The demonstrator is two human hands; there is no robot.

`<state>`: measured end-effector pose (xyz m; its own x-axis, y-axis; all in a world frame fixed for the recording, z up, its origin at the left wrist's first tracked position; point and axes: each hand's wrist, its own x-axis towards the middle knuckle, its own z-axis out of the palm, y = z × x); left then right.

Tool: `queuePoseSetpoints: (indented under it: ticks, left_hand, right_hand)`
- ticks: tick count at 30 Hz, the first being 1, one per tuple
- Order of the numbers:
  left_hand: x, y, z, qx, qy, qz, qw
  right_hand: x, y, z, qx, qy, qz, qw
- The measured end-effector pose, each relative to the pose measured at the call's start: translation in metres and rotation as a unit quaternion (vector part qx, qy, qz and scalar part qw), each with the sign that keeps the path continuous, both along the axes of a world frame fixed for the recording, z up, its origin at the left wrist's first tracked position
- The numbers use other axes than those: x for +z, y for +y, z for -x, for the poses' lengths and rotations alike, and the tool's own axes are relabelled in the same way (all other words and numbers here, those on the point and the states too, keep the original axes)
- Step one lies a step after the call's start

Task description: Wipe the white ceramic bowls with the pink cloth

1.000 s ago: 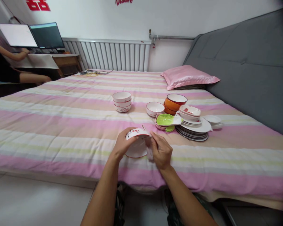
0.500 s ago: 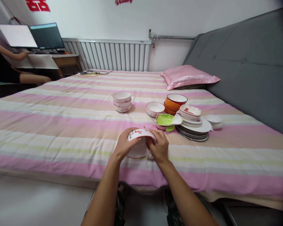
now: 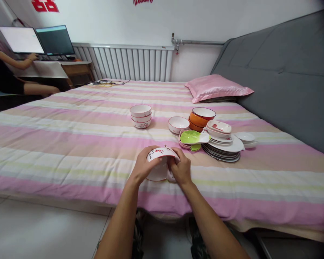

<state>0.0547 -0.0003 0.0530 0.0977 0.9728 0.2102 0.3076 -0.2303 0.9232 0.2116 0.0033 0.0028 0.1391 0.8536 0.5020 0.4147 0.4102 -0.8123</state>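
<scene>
A white bowl (image 3: 157,173) with a red rim and a red-and-black flower print is tilted on its side, its opening facing me. My left hand (image 3: 143,166) is closed around its left side, thumb over the rim. At the right side, my right hand (image 3: 181,166) is closed on a pale cloth (image 3: 171,176) pressed against the bowl. The fingertips behind the bowl are hidden. Beyond the hands are a stack of matching bowls (image 3: 140,117) and a single white bowl (image 3: 178,124). Green leaf-shaped dishes (image 3: 191,137) lie close to my right hand.
Stacked plates (image 3: 224,156) with small dishes on top stand at the right, orange bowls (image 3: 198,118) behind them. A pink pillow (image 3: 217,88) lies by the grey headboard (image 3: 280,50). The bed's front edge is near me. A person (image 3: 8,72) sits at a desk, far left.
My right hand and the cloth have shifted slightly along the bowl's right side. The left hand keeps its hold. The view has moved a little.
</scene>
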Motion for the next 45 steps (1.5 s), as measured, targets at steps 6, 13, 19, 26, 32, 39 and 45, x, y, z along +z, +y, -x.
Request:
queuePoseSetpoints:
  ticks: [6,13,19,26,32,39,45]
  left_hand:
    - [-0.001,0.001,-0.002,0.019,-0.006,0.007,1.0]
    - [-0.004,0.003,-0.003,0.037,-0.045,0.011,0.998]
    - [-0.005,0.0,-0.003,0.048,-0.135,0.023,0.989]
    - [-0.006,-0.001,-0.015,0.078,-0.261,0.044,0.961]
    - [-0.013,-0.001,-0.024,0.086,-0.318,0.037,0.944]
    - [-0.013,-0.004,-0.037,0.134,-0.359,0.044,0.922]
    - [-0.014,-0.007,-0.045,0.156,-0.36,0.03,0.92]
  right_hand:
    - [-0.003,0.002,0.003,-0.005,0.017,0.027,0.999]
    - [-0.003,0.002,0.003,-0.002,0.012,0.046,0.999]
    - [-0.002,0.003,0.004,-0.011,0.011,0.053,0.998]
    - [0.0,0.004,0.002,-0.034,0.057,0.049,0.997]
    - [0.0,0.004,0.002,-0.042,0.09,0.063,0.993]
    - [-0.005,0.007,0.003,-0.059,0.137,0.104,0.983]
    - [-0.013,0.01,0.006,-0.076,0.179,0.16,0.968]
